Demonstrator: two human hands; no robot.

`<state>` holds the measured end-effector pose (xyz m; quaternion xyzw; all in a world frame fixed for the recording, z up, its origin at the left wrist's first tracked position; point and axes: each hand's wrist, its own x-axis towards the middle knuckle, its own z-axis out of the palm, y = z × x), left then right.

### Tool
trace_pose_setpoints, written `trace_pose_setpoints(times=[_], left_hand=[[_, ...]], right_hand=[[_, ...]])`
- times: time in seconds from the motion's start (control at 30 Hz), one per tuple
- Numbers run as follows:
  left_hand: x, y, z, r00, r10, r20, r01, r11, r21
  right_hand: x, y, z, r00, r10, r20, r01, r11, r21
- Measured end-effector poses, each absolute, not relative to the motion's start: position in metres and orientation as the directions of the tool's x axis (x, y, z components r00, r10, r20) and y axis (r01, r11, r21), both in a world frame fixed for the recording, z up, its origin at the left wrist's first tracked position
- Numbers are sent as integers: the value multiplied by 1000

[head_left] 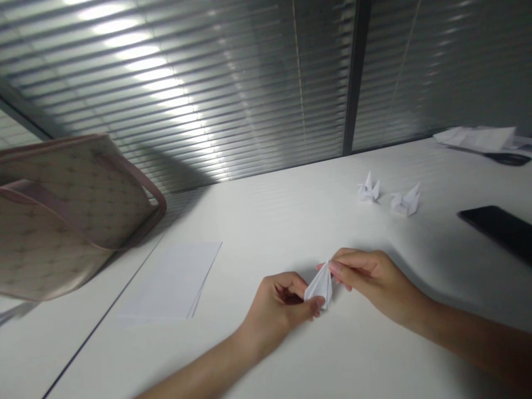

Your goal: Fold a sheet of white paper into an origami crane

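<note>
A small piece of folded white paper [320, 286], pointed at its top, is held between my two hands just above the table. My left hand [282, 302] grips its lower left part, with the thumb across the front and the fingers behind. At the upper tip, my right hand [361, 272] pinches the paper between thumb and fingers. Beyond my hands stand two finished-looking paper cranes, a left one [369, 189] and a right one [406, 201].
Flat white sheets [174, 280] lie left of my hands on the white table [266, 221]. A patterned handbag [75, 210] stands at the far left. To the right are a black phone [499, 230], crumpled paper [477, 137] and a black-handled object [507, 159]. Window blinds [249, 83] rise behind.
</note>
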<state>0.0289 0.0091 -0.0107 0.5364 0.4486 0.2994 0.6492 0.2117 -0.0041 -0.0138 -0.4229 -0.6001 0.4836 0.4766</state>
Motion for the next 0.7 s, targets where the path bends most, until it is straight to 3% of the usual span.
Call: trace_pose_setpoints(times=[0.3, 0.5, 0.7], left_hand=[[24, 12, -9, 522, 813, -256, 39, 278, 960], [23, 12, -8, 529, 807, -261, 42, 283, 958], [24, 11, -10, 510, 826, -239, 30, 261, 965]], right_hand=[[214, -4, -17, -176, 965, 195, 86, 213, -973], [218, -2, -16, -137, 946, 295, 180, 317, -931], [217, -2, -19, -91, 965, 245, 155, 257, -954]])
